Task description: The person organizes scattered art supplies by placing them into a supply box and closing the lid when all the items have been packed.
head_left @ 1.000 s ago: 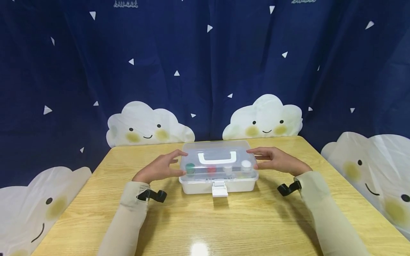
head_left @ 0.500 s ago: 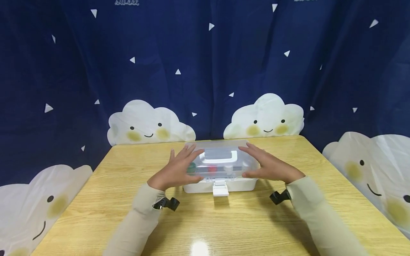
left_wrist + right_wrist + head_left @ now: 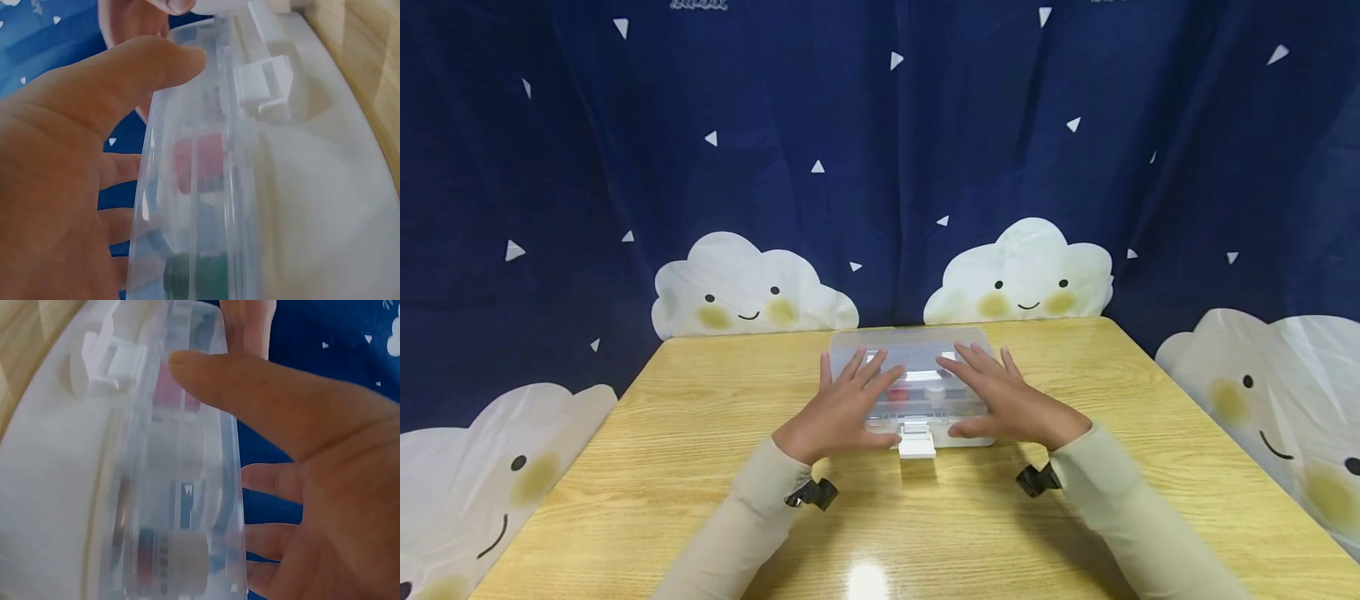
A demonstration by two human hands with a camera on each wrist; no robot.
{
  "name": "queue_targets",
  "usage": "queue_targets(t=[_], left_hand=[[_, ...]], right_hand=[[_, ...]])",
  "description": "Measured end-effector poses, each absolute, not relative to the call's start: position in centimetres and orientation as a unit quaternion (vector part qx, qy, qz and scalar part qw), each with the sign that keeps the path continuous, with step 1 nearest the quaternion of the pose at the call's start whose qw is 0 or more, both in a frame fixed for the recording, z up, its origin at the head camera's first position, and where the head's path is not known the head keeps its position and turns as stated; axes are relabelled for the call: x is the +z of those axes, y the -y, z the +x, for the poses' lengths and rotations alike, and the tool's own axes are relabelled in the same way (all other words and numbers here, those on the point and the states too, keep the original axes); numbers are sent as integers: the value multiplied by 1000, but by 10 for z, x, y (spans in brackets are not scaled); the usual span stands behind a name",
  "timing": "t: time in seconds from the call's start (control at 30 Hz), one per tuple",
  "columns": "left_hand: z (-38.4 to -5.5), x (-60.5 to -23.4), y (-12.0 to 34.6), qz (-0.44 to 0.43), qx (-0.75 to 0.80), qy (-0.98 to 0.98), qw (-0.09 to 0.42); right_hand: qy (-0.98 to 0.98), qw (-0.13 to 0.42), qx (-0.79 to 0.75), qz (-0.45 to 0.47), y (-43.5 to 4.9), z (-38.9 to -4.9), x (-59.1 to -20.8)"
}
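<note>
A plastic storage box with a clear lid (image 3: 912, 337) and a white base (image 3: 331, 187) sits toward the back of the table. Its lid is down, while the white front latch (image 3: 916, 442) sticks outward. My left hand (image 3: 841, 414) spreads its fingers over the left half of the lid, thumb by the latch. Over the right half is my right hand (image 3: 1021, 406), likewise spread, partly covering the white carry handle. Neither hand grips anything. Through the lid show a red cap (image 3: 199, 162), a green cap (image 3: 197, 276) and a bottle with a pale cap (image 3: 187, 562).
The box stands on a light wooden table (image 3: 700, 417). Behind and beside the table hangs a dark blue curtain (image 3: 760, 100) with white triangles and smiling clouds. Each wrist wears a small black camera mount, such as the left mount (image 3: 814, 493).
Both hands have moved inward from the box's two sides to over its lid, and their fingers have spread. The box has stayed in place with its latch sticking out.
</note>
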State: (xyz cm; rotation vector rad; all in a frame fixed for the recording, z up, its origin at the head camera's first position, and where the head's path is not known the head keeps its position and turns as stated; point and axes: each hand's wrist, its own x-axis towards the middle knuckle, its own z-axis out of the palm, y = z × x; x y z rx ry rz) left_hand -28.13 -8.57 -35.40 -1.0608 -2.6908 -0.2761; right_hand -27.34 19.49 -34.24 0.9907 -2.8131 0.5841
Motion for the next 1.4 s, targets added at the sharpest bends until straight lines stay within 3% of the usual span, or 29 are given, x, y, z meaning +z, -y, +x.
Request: queue_targets(t=[0.47, 0.9, 1.4], left_hand=[[-274, -363, 74, -354, -4, 920, 166], [-276, -370, 70, -350, 45, 911, 212], [-274, -372, 67, -329, 80, 917, 210]], right_hand=[[933, 85, 113, 330, -172, -261, -351], [930, 182, 11, 320, -164, -265, -367], [926, 215, -27, 309, -161, -266, -371]])
